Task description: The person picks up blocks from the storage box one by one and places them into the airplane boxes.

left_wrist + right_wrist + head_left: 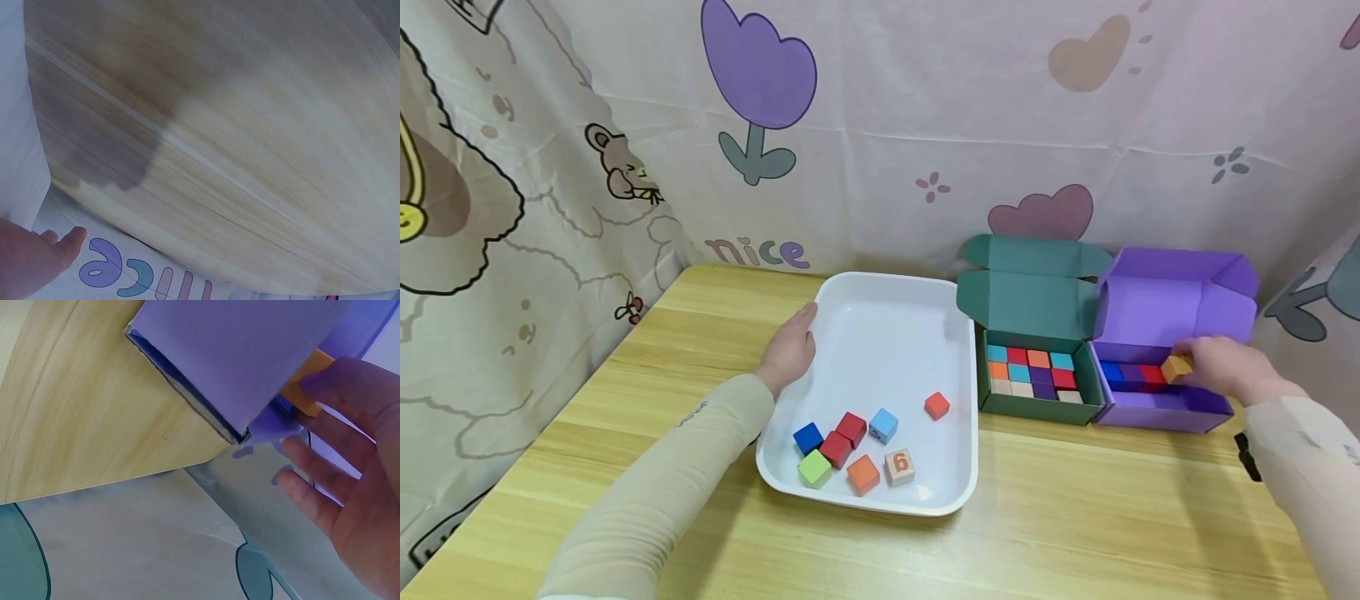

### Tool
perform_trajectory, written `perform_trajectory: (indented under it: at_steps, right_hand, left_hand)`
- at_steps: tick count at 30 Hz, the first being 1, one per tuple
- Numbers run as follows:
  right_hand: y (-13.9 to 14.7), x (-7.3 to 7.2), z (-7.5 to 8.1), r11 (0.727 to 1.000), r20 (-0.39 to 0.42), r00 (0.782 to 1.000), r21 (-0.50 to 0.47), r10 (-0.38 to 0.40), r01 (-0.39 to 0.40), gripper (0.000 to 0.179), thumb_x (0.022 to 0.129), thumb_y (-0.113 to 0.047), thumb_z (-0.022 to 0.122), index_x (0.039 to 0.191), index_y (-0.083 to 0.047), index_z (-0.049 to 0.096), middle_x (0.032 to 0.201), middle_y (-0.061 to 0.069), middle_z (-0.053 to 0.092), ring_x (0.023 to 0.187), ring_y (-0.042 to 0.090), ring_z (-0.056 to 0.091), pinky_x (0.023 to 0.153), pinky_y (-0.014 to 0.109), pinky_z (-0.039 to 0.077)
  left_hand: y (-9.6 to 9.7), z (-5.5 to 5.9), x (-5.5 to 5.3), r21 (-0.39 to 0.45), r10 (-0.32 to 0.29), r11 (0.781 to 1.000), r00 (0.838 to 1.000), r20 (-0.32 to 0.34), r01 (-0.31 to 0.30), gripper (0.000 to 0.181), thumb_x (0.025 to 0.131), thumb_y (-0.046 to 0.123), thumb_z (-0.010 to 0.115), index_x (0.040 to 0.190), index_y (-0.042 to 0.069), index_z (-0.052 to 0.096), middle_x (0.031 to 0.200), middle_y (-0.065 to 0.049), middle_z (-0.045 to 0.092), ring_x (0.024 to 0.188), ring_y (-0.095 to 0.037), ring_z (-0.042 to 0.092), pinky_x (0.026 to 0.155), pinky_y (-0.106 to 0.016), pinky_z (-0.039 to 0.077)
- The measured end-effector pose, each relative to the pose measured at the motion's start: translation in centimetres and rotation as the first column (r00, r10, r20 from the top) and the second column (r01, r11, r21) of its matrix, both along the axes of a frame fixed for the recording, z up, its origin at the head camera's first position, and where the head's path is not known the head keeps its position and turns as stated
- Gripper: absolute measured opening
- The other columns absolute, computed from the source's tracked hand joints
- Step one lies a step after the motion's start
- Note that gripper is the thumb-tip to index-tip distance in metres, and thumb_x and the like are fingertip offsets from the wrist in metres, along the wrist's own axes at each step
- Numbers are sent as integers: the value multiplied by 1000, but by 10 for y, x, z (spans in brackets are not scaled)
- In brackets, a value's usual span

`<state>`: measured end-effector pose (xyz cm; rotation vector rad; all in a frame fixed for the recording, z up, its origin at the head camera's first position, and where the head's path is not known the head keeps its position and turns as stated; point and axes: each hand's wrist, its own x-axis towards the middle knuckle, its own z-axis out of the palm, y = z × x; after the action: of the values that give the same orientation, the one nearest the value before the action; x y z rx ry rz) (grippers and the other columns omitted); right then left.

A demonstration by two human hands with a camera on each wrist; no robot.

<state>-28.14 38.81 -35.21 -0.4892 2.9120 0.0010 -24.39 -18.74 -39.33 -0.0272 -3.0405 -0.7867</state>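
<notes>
One printed cloth (880,100) fills the upper part of the head view, and one wooden table (1075,517) spans its lower part. One white tray (887,342) lies at centre. Two lidded boxes stand open at right, side by side: a purple box (1157,417) and, left of it, a green box (1033,407).

Two hands show. The left hand (788,350) touches the tray's left rim; whether its fingers curl round it, I cannot tell. The right hand (1228,367), at far right, pinches one yellow-orange cube (1177,368) at the right end of the purple box's row.

Twelve cubes (1018,372) show in the green box, three (1152,377) in the purple box besides the pinched one, and eight (863,474) in the tray, seven of them in its lower half's left and middle, one small red-orange cube (937,406) further right.

The right wrist view shows what the head view hides: the yellow-orange cube sits between thumb and index finger, the other fingers spread free below. The left wrist view shows table and cloth, with fingertips at lower left.
</notes>
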Motion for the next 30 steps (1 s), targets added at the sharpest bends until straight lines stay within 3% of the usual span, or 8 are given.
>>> perform_trajectory:
  at_steps: [10, 24, 30]
  right_hand:
    - [1, 1, -8, 999, 48, 998, -28, -37, 38, 35, 75, -16, 75, 100, 6, 66, 95, 26, 66, 83, 37, 62, 69, 55, 52]
    - [7, 0, -21, 998, 21, 1000, -59, 0, 1, 26, 74, -6, 71, 97, 6, 67, 87, 19, 65, 77, 32, 59, 68, 52, 52]
    - [5, 0, -27, 999, -35, 999, -45, 27, -29, 26, 75, -5, 71, 98, 7, 67, 92, 24, 66, 84, 41, 61, 74, 58, 51]
  left_hand:
    - [3, 2, 1, 3, 5, 1000, 1000, -2, -5, 51, 98, 6, 28, 148, -2, 17, 156, -18, 17, 144, -32, 18, 120, -41, 18]
    - [4, 4, 1, -10, -1, 1000, 1000, 4, 1, 52, 98, 5, 30, 148, -2, 17, 155, -18, 18, 144, -33, 18, 120, -42, 18]
    - [4, 3, 1, -11, 11, 1000, 1000, 3, -11, 51, 98, 5, 30, 148, -2, 17, 155, -18, 18, 144, -32, 19, 120, -41, 18]
